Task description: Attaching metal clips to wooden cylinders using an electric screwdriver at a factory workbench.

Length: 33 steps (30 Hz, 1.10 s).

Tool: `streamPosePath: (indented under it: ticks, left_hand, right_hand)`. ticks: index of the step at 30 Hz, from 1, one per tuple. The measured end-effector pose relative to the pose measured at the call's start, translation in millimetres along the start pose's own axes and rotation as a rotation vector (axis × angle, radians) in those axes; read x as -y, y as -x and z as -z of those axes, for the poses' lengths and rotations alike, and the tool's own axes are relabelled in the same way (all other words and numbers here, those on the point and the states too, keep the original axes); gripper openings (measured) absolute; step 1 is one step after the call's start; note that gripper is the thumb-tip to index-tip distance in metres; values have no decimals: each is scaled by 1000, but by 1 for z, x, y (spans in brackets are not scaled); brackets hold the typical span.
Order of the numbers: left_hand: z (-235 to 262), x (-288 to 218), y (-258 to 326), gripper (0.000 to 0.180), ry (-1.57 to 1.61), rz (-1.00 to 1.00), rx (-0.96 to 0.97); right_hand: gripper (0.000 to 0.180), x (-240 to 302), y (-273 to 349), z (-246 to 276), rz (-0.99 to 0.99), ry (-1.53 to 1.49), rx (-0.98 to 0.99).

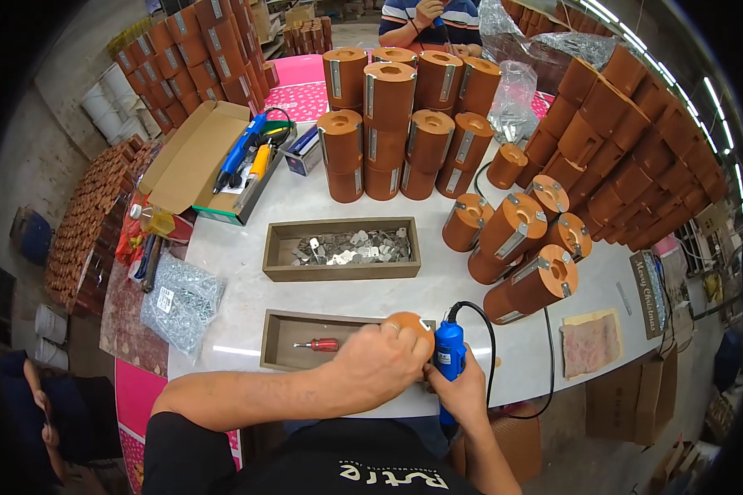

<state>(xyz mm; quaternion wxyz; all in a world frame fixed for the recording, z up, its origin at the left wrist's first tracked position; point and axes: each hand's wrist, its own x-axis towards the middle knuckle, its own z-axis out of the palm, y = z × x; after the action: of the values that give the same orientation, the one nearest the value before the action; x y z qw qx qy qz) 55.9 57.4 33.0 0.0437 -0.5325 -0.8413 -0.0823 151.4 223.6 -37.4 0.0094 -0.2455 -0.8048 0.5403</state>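
an orange-brown cylindrical wooden holder sits at the near edge of the white round bench, over the right end of a shallow wooden tray. the left hand lies over it, fingers curled around its side and holding it. just to its right, touching it, the right hand has its fingers wrapped tight around a blue corded electric screwdriver, tip against the holder. inside the tray lies a red-handled screwdriver. farther back, a second wooden tray holds small silver metal plates. beyond it stand stacked holders of the same kind, with more lying to the right. a clear bag of screws rests at the left edge, near an open cardboard box with blue tools. the room is a workshop with heaps of holders along the walls and a person in a striped shirt across the bench.
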Motion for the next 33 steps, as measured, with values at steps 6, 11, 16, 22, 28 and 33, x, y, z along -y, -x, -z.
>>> streamPosePath:
  ticks: [6,11,16,22,28,33]
  left_hand:
    - [0,16,2,48,236,32,50]
    - [50,75,-66,39,88,190,-285]
    - [104,172,-148,43,-92,430,-584]
    - [61,138,-120,24,141,317,-305]
    - [-45,152,-54,30,188,587,110]
    - [-73,176,-80,40,290,479,100]
  right_hand:
    - [41,-18,0,-3,-56,-111,16]
    - [40,-10,3,2,-82,-171,36]
    - [39,-14,11,9,-26,-196,-50]
    - [36,-30,26,34,-72,-464,-183]
    - [35,-18,40,52,-40,-502,-187]
    - [26,-16,37,56,25,-473,-202]
